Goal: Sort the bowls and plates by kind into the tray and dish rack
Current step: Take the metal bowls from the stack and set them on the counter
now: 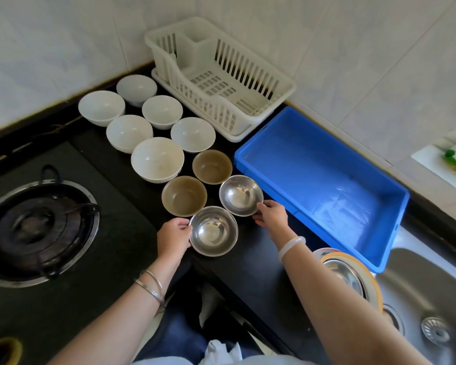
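Bowls of stainless steel are gripped one to each hand at a dark kitchen surface [250, 259]: the left hand [174, 237] pinches the rim of the nearer steel bowl [213, 231], thumb on the lip and fingers curled under its side, while the right hand [271, 216] holds the near edge of the farther steel bowl [241, 195] between thumb and fingers. The two bowls sit close side by side, low at the surface. Metal bangles [150, 285] ring the left wrist, a pale bangle [291, 247] the right. Just beyond the hands stand two brown bowls [184, 196], and behind them six white bowls [157, 158] in a cluster, all upright. A white dish rack [248, 72] stands in the corner against the tiled wall [379, 61], with a blue tray [313, 167] just beside it, to the right of the steel bowls. Nearer the person, a stack of plates [353, 275] rests at the edge of a steel sink [419, 285], partly hidden by the right arm; a gas burner [37, 227] lies at far left.
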Action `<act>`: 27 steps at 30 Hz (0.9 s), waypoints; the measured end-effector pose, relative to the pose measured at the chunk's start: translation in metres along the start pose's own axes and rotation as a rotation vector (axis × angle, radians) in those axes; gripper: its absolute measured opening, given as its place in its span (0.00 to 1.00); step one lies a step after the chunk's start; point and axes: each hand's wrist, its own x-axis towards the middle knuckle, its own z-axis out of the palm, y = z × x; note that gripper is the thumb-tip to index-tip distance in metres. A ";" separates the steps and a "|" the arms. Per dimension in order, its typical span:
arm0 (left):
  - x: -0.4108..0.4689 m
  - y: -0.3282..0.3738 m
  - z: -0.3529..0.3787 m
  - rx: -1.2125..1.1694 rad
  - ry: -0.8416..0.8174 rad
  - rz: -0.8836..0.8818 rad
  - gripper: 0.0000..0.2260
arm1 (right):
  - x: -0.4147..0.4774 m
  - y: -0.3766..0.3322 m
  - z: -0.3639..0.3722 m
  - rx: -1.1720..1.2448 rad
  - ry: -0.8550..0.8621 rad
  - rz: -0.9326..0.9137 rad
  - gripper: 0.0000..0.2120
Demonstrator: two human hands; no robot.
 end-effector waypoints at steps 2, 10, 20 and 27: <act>-0.002 0.002 -0.003 0.094 -0.004 0.049 0.10 | -0.002 0.001 -0.003 -0.022 -0.021 -0.013 0.15; -0.028 0.024 0.002 0.442 0.026 0.286 0.14 | -0.032 -0.002 -0.035 -0.282 0.015 -0.268 0.16; -0.088 0.054 0.102 0.535 -0.237 0.542 0.12 | -0.097 0.052 -0.167 -0.435 0.396 -0.288 0.08; -0.139 0.042 0.173 0.632 -0.445 0.685 0.14 | -0.122 0.127 -0.219 -0.550 0.639 -0.189 0.17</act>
